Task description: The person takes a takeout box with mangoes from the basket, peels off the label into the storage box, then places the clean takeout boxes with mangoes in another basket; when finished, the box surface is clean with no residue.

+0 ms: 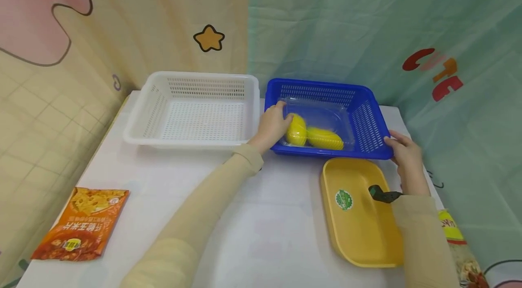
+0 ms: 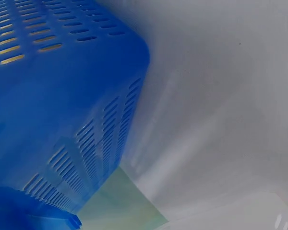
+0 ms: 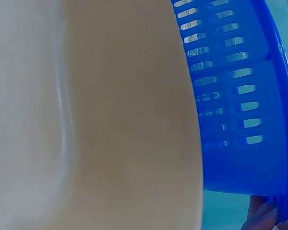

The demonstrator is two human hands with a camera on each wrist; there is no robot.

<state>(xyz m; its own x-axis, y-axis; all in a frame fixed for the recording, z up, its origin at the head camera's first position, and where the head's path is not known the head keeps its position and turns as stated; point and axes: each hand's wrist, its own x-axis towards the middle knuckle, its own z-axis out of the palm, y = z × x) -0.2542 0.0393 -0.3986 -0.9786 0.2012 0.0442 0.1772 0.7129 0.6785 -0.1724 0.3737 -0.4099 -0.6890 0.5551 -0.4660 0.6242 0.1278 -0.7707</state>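
Note:
In the head view, a clear plastic box [image 1: 322, 115] sits inside a blue basket [image 1: 326, 153]. Two yellow oval fruits [image 1: 325, 138] show through its lid. My left hand [image 1: 272, 125] reaches over the basket's left side and grips the box's left end, thumb and forefinger spread at its edge. My right hand [image 1: 408, 154] holds the basket's near right corner by the rim. Fingertips [image 3: 263, 218] curl round that rim in the right wrist view. The basket's slotted outer wall [image 2: 72, 100] fills the left wrist view's left side, with no finger showing there.
A white basket [image 1: 191, 142] stands to the left of the blue one. A yellow tray [image 1: 359, 220] lies in front, partly under the right forearm. An orange snack bag [image 1: 83, 224] is at the front left, another bag [image 1: 461, 251] at the right edge. Curtains hang behind.

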